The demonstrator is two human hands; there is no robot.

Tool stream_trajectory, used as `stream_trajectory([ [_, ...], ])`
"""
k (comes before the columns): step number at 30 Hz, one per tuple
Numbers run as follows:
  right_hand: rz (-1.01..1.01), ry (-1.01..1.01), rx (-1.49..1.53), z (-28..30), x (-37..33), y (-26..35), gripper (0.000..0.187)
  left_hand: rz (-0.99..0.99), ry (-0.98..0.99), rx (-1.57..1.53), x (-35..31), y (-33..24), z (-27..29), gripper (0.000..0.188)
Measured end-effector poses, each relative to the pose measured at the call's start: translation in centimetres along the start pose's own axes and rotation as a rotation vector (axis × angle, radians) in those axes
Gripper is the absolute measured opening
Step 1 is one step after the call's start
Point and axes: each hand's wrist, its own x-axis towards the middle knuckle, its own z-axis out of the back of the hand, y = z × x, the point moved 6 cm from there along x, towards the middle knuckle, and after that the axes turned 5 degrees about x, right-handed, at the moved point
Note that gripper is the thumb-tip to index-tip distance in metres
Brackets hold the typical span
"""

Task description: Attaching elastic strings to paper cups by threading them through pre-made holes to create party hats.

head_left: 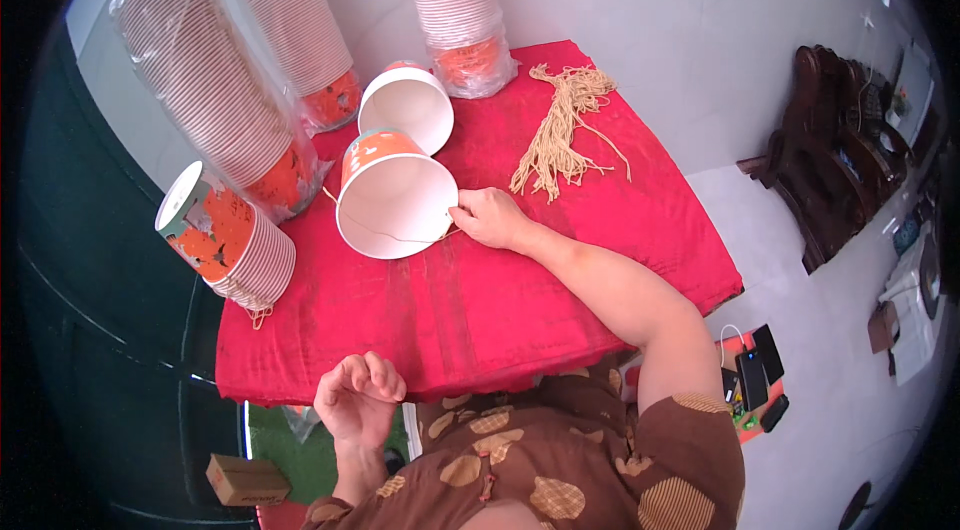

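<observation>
Right grip [490, 218]: pinched on paper tub [397, 200]
Left grip [360, 392]: curled (can't tell if closed)
Cord [328, 194]: threading, maybe — next calls for gentle pulling

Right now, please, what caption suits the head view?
Right hand holding a paper bucket by its rim, left hand loosely curled beside the red tablecloth.

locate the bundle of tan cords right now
In the head view, the bundle of tan cords lies to the right on the red tablecloth, beyond the right hand and right of the rightmost plastic-wrapped paper bucket stack.
</observation>
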Motion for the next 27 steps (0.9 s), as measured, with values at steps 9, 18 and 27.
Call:
stream_trajectory([
  [9,-0.016,0.023,0.007,0.3,-0.3,0.9,0.027,0.014,-0.049,-0.04,0.0,0.2,1.3,0.034],
  [18,-0.012,0.01,0.022,0.4,-0.2,0.8,0.026,0.053,-0.052,-0.114,-0.5,1.0,2.5,0.031],
  [27,0.008,0.021,0.013,0.5,-0.3,1.2,0.026,0.003,-0.092,-0.115,-1.2,0.8,3.4,0.032],
])
